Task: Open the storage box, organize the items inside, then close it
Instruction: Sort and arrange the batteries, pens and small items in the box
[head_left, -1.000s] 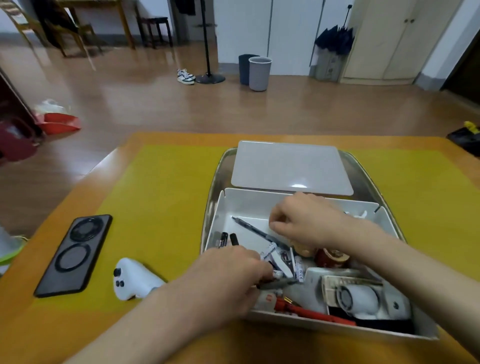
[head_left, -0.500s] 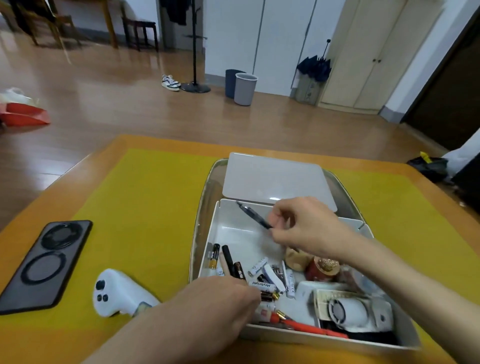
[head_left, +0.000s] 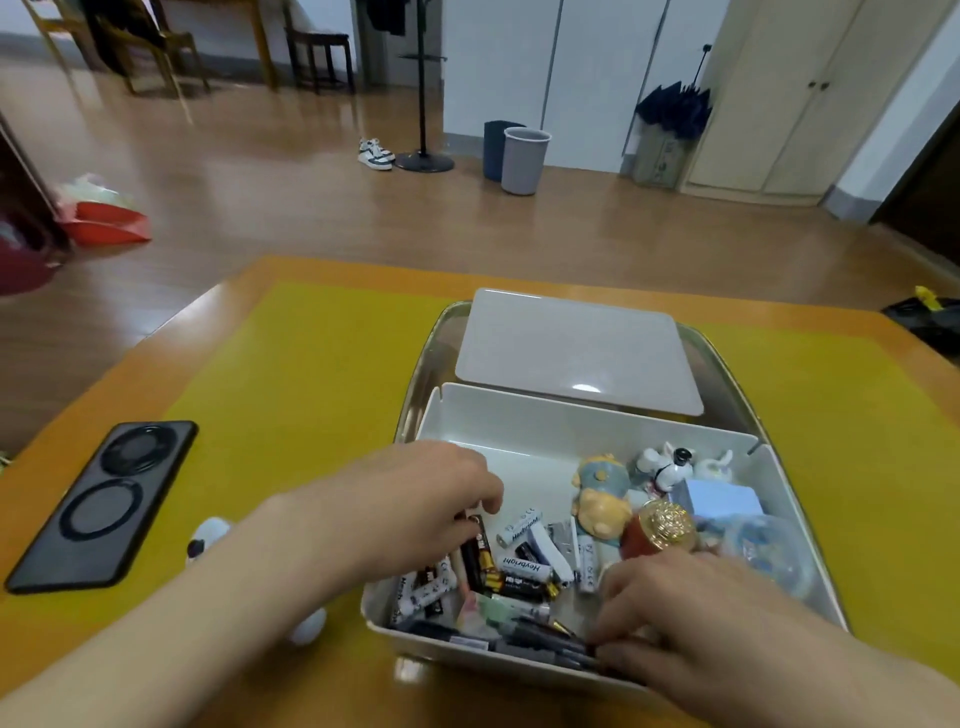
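Storage box sits on mat, right of centre; lid lies flat just behind it. In box: batteries left-centre, figurines at back right, pens along front wall. Phone far left on mat; controller btwn phone & box.

Orange wooden table carrying yellow mat. Lying on mat: black phone well left of left hand; white controller peeking from under left forearm; open storage box sitting under both hands.
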